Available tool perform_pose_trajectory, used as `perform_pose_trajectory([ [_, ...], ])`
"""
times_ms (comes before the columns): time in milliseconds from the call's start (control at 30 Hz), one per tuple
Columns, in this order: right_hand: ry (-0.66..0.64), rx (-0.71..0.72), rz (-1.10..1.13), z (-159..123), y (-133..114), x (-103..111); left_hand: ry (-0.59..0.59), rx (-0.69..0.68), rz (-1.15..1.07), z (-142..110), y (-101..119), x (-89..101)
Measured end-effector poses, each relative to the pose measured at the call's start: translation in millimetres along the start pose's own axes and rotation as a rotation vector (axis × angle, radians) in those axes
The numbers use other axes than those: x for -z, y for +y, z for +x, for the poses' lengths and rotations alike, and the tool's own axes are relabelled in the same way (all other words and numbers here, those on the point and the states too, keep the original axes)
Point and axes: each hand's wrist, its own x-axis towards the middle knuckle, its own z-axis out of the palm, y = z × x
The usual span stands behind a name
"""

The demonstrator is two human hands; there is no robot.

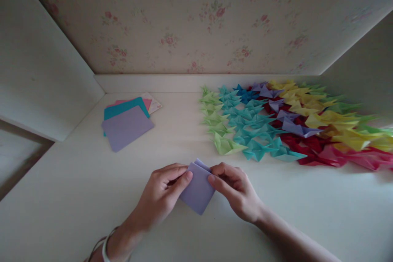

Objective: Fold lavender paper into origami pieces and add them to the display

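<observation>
A folded lilac origami paper [199,190] sits between my two hands, close above the white table. It is turned as a diamond, and its layers part a little at the top corner. My left hand [166,188] pinches its left edge, thumb on the front and fingers behind. On the opposite edge, my right hand [235,188] grips the paper the same way, its fingertips partly hidden behind the sheet. Bands circle my left wrist.
Rows of folded paper cranes [256,120] in green, teal, blue, lilac, red, yellow and pink cover the table's right side. At the back left lies a pile of flat sheets, lilac [127,127] over teal [123,108] and pink. A floral wall [184,37] rises behind.
</observation>
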Motion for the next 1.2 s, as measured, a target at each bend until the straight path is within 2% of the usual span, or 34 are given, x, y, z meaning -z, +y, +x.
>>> perform_pose_trajectory([
  [200, -0.011, 0.052, 0.067, -2.0, 0.1, -1.1, 0.073, -0.038, 0.052, 2.1, -3.1, -0.4],
  [467, 0.112, -0.019, 0.082, 1.8, 5.3, -7.8, 0.198, -0.049, 0.091, 1.7, -3.6, -4.1],
  [700, 0.206, -0.065, 0.126, 6.3, 5.1, -8.1, 0.357, -0.05, 0.076, 0.8, -8.7, -6.0],
  [1033, 0.266, -0.08, 0.101, 6.5, 3.5, -8.6, 0.399, -0.08, 0.13, 0.0, -13.3, -10.0],
  [1200, 0.302, -0.125, 0.281, 10.0, 1.8, -13.5, 0.403, -0.057, 0.137, 2.5, -14.3, -10.1],
])
